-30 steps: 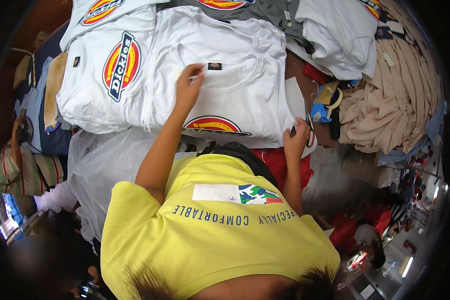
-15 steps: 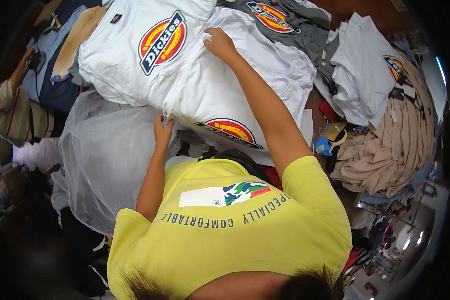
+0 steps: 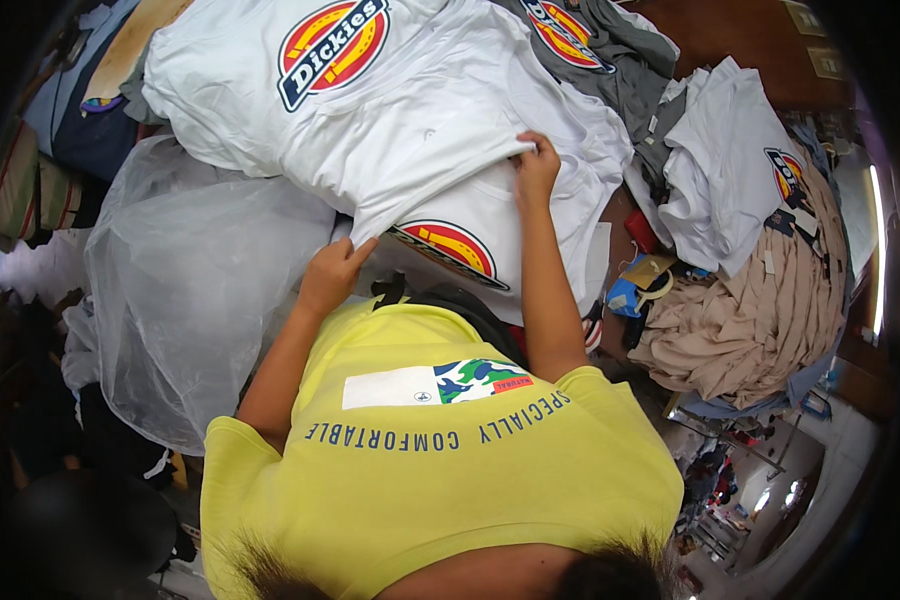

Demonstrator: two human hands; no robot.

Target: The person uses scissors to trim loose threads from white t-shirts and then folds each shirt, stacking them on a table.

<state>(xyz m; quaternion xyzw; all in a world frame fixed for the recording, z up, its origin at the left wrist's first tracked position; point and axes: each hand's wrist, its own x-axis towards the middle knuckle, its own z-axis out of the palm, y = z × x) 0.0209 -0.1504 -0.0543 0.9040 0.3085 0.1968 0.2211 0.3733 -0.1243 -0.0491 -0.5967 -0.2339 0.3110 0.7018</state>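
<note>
Left hand (image 3: 332,276): fingertips pinched on the near edge of a white shirt (image 3: 400,165). Right hand (image 3: 537,175): closed on the same edge farther right, cloth drawn taut between. The shirt lies away from the grip, partly lifted. Below that edge, a printed white garment (image 3: 455,248). Left of the grip, a clear plastic bag (image 3: 195,300). Beyond the right hand, a grey garment (image 3: 615,85); right of it, brown tabletop (image 3: 619,213), then tan cloth (image 3: 750,320) heaped. Far right, a bright light strip (image 3: 878,260); room edges bent, dim.
</note>
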